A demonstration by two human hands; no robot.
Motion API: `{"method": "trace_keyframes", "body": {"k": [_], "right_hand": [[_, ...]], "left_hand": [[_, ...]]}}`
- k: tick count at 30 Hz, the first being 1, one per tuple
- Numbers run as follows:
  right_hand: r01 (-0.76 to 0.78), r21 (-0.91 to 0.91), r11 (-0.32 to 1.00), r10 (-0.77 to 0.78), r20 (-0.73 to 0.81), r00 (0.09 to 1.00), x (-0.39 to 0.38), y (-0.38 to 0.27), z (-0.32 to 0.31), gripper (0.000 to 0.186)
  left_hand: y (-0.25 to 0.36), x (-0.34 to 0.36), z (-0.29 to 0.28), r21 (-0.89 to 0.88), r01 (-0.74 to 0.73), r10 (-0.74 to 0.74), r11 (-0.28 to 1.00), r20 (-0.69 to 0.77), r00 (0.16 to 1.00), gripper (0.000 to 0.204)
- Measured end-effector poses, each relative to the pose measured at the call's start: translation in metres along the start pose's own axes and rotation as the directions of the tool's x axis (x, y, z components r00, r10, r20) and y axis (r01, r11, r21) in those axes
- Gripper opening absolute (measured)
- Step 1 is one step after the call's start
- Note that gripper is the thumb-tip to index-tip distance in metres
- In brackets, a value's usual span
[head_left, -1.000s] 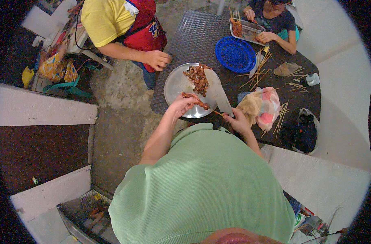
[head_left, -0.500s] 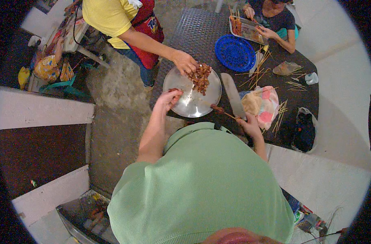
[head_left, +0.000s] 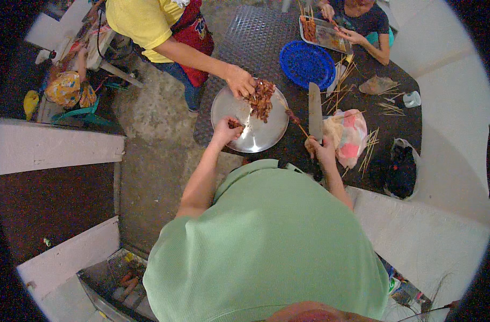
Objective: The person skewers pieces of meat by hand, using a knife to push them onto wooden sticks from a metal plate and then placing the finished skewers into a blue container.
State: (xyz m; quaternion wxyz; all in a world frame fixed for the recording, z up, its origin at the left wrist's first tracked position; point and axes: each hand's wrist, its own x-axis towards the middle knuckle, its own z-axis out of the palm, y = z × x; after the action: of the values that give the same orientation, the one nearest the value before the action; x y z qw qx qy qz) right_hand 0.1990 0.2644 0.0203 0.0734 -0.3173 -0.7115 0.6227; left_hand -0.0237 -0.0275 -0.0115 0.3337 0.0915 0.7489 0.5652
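My left hand (head_left: 227, 131) is closed on a small piece of dark meat (head_left: 234, 124), over the near left part of a round metal tray (head_left: 266, 140). My right hand (head_left: 324, 152) grips a bamboo skewer (head_left: 302, 129) with some meat (head_left: 293, 116) threaded toward its tip, to the right of the tray. Also in that hand is a broad-bladed knife (head_left: 315, 111), blade pointing away from me; its dark handle is partly hidden by my fingers. Cut meat (head_left: 263, 99) lies heaped on the tray's far side, where a co-worker's hand (head_left: 240, 81) touches it.
A blue plastic basket (head_left: 308, 65) stands beyond the knife. A second co-worker's hands (head_left: 351, 36) work over a rectangular tray (head_left: 331, 40) of skewered meat. Loose bamboo sticks (head_left: 370, 151), a pink-and-white plastic bag (head_left: 352, 140) and a dark-filled bag (head_left: 402, 169) lie on the right.
My right hand has turned the skewer and knife together, so both point more straight away from me. My left hand has moved slightly inward over the tray, with meat now visible in its fingers.
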Motion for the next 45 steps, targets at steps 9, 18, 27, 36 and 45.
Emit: {"method": "trace_keyframes", "body": {"k": [9,18,27,36,45], "right_hand": [[-0.018,0.326,0.945,0.041,-0.065,0.997,0.001,0.000,0.012,0.021],[0.054,0.213,0.976,-0.023,-0.146,0.989,0.038,-0.005,-0.007,0.018],[0.067,-0.052,0.996,-0.058,0.169,0.984,0.010,0.014,0.000,0.016],[0.170,-0.267,0.949,-0.098,0.262,0.960,0.053,-0.001,0.047,0.021],[0.564,-0.500,0.657,-0.623,0.061,0.780,0.041,-0.022,0.061,0.028]], "left_hand": [[-0.001,0.002,0.000,0.052,0.004,-0.005,0.999,0.015,1.000,0.024],[0.001,-0.001,0.012,0.144,-0.092,0.117,0.985,-0.179,0.977,0.022],[-0.001,-0.021,0.009,0.031,-0.018,0.022,0.999,-0.143,0.989,0.021],[0.016,-0.031,0.010,0.096,0.106,-0.087,0.990,-0.183,0.979,0.020],[0.000,-0.018,0.000,0.342,0.005,0.080,0.940,-0.235,0.969,0.025]]}}
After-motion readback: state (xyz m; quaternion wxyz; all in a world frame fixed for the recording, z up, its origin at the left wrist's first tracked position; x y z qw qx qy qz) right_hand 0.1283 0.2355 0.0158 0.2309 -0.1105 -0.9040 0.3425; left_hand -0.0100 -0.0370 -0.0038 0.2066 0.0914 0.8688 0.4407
